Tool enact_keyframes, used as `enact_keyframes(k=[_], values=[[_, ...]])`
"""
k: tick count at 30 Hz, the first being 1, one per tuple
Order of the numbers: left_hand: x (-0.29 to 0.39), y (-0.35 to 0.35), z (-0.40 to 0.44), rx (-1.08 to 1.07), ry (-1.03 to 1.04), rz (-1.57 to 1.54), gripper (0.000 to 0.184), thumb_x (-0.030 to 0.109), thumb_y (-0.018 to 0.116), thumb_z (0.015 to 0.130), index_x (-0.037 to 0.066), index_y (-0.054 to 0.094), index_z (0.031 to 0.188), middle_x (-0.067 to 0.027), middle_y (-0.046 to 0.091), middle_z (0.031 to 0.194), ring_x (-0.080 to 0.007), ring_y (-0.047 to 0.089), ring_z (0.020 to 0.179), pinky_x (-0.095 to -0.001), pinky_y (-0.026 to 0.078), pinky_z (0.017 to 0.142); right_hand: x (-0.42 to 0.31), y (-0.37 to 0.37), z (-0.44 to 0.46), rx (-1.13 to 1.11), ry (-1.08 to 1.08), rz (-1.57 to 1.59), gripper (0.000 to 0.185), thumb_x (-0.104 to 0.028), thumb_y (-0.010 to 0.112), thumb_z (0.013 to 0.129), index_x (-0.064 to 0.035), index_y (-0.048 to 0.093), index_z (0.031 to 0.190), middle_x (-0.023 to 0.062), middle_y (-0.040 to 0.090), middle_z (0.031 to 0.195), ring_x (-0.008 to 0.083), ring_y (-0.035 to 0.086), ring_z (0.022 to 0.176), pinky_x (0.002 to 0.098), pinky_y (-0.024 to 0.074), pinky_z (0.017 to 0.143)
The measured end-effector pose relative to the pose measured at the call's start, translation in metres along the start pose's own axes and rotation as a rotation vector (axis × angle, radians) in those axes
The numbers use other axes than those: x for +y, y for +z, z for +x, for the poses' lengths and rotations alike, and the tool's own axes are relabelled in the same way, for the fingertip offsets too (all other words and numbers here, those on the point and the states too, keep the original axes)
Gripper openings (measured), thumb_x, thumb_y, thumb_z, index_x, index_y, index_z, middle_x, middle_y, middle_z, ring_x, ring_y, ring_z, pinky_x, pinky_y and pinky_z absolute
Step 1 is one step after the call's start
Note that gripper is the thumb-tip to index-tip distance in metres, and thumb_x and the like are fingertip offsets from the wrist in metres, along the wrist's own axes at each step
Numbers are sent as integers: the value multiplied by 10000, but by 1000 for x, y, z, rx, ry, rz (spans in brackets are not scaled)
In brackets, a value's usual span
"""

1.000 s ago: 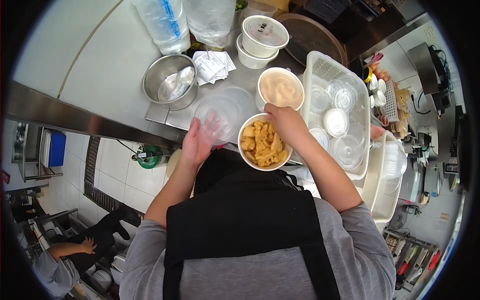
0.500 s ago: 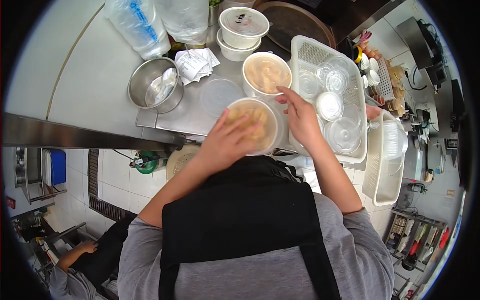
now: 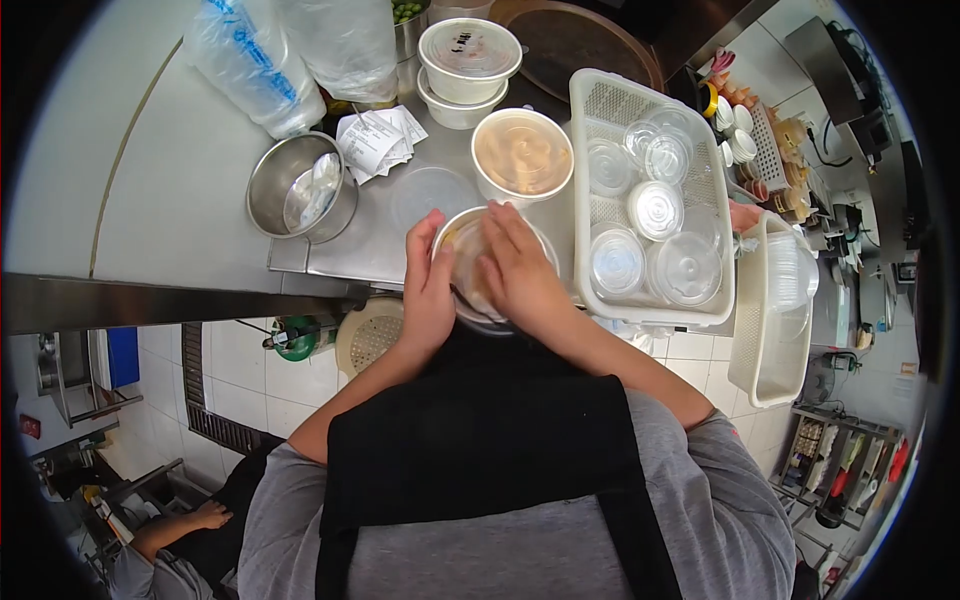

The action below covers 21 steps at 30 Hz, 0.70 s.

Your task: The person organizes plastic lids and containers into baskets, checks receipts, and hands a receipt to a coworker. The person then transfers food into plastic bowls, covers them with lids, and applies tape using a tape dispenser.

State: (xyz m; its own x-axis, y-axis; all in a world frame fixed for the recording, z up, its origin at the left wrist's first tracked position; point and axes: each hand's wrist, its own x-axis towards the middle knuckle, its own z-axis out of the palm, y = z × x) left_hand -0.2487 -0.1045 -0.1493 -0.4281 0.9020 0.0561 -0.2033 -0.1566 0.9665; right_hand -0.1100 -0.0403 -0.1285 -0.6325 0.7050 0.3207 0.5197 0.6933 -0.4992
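A round white takeaway bowl (image 3: pixel 462 262) with a clear lid sits at the counter's near edge, in front of my apron. My left hand (image 3: pixel 429 290) grips its left side, thumb near the rim and fingers along the wall. Across the lid lies my right hand (image 3: pixel 520 268), its fingers stretched out flat and covering much of the top. Just behind stands a second lidded takeaway bowl (image 3: pixel 522 152) with orange-brown food under its clear lid. A loose clear lid (image 3: pixel 433 197) rests on the steel counter to the left.
A white plastic basket (image 3: pixel 582 150) of clear lids and small cups stands right. Two stacked lidded tubs (image 3: pixel 468 60), paper slips (image 3: pixel 375 142), a steel pot (image 3: pixel 300 185) and plastic bags (image 3: pixel 255 65) are behind and left. A co-worker's hand (image 3: pixel 212 514) shows lower left.
My left hand has moved from over the lid to the bowl's left side. My right hand has come left and down onto the lid, away from the rear bowl.
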Motion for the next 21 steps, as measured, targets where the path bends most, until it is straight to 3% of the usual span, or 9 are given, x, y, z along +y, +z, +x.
enact_keyframes(k=[3,6,8,12,19,21], values=[[5,1,5,1,-137,32,377,75,383,1011,0,403,1380,-144,437,1408,-205,415,1294,-314,307,1093,-3,0,3,-70,-84,-11,505,-148,632,869,51,494,1313,224,402,1445,395,362,1367,496,335,1088],[-5,-4,7,-77,-185,83,393,85,398,1016,-7,404,1397,-126,507,1339,-168,494,1200,-291,376,1037,-3,-25,7,-118,-122,-213,537,-184,657,854,51,499,1310,216,398,1453,397,377,1353,483,354,1068],[-7,-4,9,-57,-188,74,384,84,403,1013,-21,421,1382,-144,529,1310,-184,509,1191,-299,384,1031,0,-32,4,-49,16,-313,581,-232,679,840,54,498,1312,208,395,1457,388,405,1330,466,371,1039],[-5,-2,14,-57,-206,63,374,91,401,1015,-36,453,1363,-165,563,1280,-196,527,1181,-305,392,1024,6,-10,0,19,138,-34,568,-203,634,868,56,461,1344,230,430,1409,385,451,1275,459,378,1013],[-17,5,8,7,-171,47,369,137,372,1047,-35,459,1360,-157,574,1261,-188,549,1149,-304,414,1001,10,-4,2,94,108,-29,505,-115,563,893,66,442,1349,246,472,1338,394,482,1211,464,380,1018],[-21,7,4,14,-86,-116,371,155,360,1056,-35,457,1360,-153,579,1252,-181,566,1119,-304,437,971,8,-3,3,97,114,-28,490,-93,540,903,58,436,1357,247,479,1323,397,485,1201,463,381,1024]])
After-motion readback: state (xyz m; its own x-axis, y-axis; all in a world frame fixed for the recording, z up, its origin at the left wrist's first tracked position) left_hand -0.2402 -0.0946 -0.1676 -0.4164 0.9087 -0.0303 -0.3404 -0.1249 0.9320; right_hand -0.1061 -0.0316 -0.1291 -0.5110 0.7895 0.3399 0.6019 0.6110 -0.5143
